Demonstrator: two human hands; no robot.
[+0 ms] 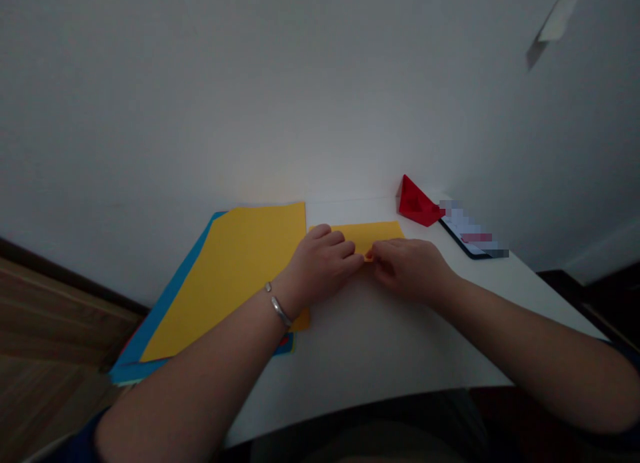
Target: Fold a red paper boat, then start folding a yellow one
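Note:
A small folded piece of yellow paper point(367, 234) lies on the white table point(380, 343) in front of me. My left hand point(320, 263) and my right hand point(407, 266) meet at its near edge, fingertips pinched together on the paper. A silver bangle sits on my left wrist. Most of the paper's near part is hidden under my hands.
A stack of coloured sheets, a yellow sheet point(235, 276) on top and a blue sheet point(165, 303) beneath, lies at the left and overhangs the table. A folded red paper boat point(417, 203) and a phone point(473, 239) lie at the back right against the white wall.

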